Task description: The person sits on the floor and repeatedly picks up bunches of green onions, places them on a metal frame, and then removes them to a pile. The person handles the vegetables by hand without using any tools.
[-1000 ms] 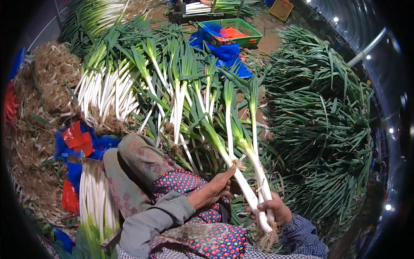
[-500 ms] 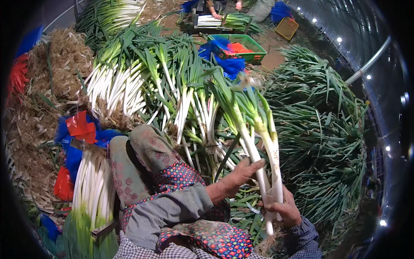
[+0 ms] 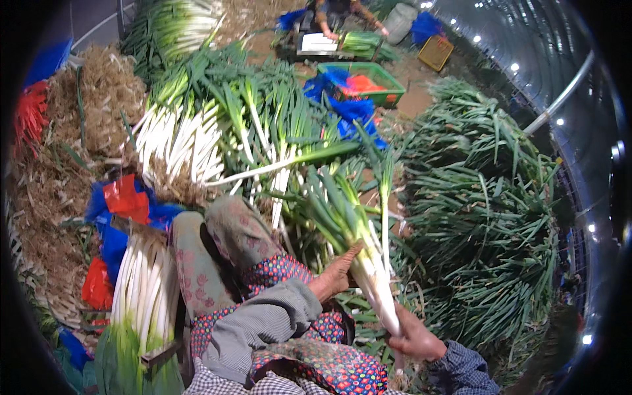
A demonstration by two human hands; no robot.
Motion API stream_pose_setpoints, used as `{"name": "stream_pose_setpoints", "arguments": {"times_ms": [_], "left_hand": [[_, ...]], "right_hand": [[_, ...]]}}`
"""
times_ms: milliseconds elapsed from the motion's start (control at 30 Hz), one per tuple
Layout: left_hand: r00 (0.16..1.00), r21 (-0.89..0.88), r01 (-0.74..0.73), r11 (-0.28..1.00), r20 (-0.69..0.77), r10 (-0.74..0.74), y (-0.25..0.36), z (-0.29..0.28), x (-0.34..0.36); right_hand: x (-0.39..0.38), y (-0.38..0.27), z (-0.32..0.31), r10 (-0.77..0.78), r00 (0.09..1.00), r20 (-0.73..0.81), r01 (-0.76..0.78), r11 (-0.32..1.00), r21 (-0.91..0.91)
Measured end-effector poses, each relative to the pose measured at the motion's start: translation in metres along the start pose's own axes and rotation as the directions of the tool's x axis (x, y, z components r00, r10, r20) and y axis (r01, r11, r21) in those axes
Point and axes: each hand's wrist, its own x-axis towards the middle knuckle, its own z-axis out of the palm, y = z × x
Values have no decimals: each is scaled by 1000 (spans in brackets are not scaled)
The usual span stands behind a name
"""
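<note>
In front of my right knee I hold a few long green onions [image 3: 375,283], tilted with their leaves up and away from me and the root end near my lap. My left hand [image 3: 337,275] grips the shafts just below the green leaves. Lower down, my right hand [image 3: 416,337] is closed around the white ends near the roots. Beyond my hands, a heap of green onions [image 3: 184,138] lies with white shafts toward me; a single loose stalk [image 3: 283,164] rests crosswise on it.
Left of my legs, a bundle of green onions [image 3: 141,289] sits in a frame near red and blue netting [image 3: 128,201]. A leafy green pile [image 3: 480,217] fills the right. Farther off are a green crate [image 3: 388,92], a yellow crate [image 3: 436,54] and a co-worker's hands [image 3: 331,34].
The held stalks have swung to the left and my left hand has moved slightly left and down. A single stalk now lies across the heap. The co-worker's hands have moved.
</note>
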Motion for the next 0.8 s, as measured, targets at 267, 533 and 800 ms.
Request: {"name": "stream_pose_setpoints", "arguments": {"times_ms": [267,533,800], "left_hand": [[923,-169,-343,924,121,364,83,45,-11],[379,-130,-902,412,220,899,168,67,-222],[-570,334,-805,-490,-207,795,94,-54,-495]], "right_hand": [[-3,-28,-10,-297,948,-117,132,698,-704],[133,-91,-15,-719,667,-193,386,556,-736],[320,-287,167,-930,240,277,887,95,-451]]}}
